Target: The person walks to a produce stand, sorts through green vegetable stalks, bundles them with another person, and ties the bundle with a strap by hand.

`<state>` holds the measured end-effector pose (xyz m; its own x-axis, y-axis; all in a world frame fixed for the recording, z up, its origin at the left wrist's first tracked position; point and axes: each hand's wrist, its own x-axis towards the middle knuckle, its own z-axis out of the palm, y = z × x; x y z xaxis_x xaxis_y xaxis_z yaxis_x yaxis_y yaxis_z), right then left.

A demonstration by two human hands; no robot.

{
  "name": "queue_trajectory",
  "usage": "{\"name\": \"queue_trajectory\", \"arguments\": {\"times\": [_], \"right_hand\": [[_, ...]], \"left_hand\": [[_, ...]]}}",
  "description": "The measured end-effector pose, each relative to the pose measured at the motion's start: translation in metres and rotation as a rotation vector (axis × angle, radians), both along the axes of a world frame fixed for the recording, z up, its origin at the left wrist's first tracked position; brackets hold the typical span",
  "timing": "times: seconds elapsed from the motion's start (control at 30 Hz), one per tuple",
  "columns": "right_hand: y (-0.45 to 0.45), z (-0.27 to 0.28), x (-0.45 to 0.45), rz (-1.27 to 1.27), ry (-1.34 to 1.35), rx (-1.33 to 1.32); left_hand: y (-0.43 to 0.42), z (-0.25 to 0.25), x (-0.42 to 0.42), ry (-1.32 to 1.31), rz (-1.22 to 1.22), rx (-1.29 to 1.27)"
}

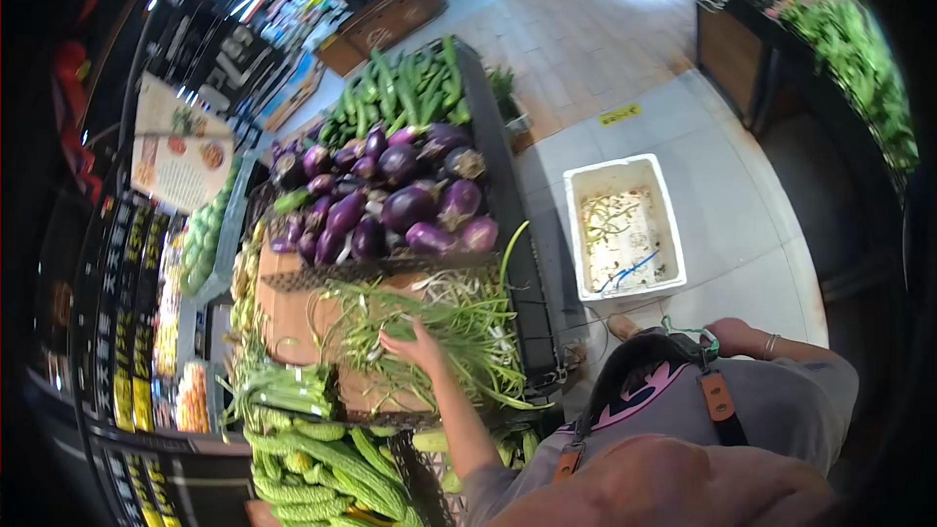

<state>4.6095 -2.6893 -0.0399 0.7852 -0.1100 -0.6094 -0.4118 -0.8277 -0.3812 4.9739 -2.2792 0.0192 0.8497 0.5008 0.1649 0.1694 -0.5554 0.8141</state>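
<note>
My left hand [418, 347] reaches over the stall with its fingers spread, resting on a loose heap of thin green stalks with white ends that look like garlic shoots or scallions [459, 317]. Just behind the heap lie purple eggplants [405, 205]. At my right side, my right hand [727, 335] is held low by the apron, its fingers curled and partly hidden. A green string [686, 331] comes out of it. A bracelet circles the right wrist.
On the floor sits a white foam box [576, 224] with a few stalks and a blue strip inside. Green peppers [400, 88] fill the stall's far end; bitter melons [322, 473] and bundled greens [283, 390] lie nearer. Another stand holds leafy greens [849, 54] at right.
</note>
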Motion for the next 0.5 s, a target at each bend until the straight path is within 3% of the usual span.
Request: {"name": "queue_trajectory", "arguments": {"times": [0.03,0.1,0.17,0.23,0.33,0.4,0.5], "right_hand": [[0.000,0.001,-0.021,0.005,0.104,0.029],[-0.011,-0.019,-0.067,-0.027,0.124,0.082],[-0.022,-0.026,-0.100,-0.050,0.142,0.129],[-0.038,-0.019,-0.125,0.093,0.206,0.313],[-0.081,-0.011,-0.152,0.021,0.155,0.456],[-0.121,-0.004,-0.172,-0.066,0.082,0.493],[-0.177,0.005,-0.199,-0.204,-0.025,0.503]], "left_hand": [[-0.019,0.014,-0.027,-0.139,-0.216,-0.005],[-0.058,0.025,-0.083,-0.171,-0.650,0.071],[-0.100,0.028,-0.136,0.001,-1.081,0.052],[-0.133,0.011,-0.180,0.188,-1.423,0.002],[-0.168,-0.046,-0.229,0.914,-1.422,-0.645],[-0.211,-0.060,-0.240,1.172,-1.388,-0.658],[-0.308,-0.057,-0.234,1.227,-1.487,-0.478]]}}
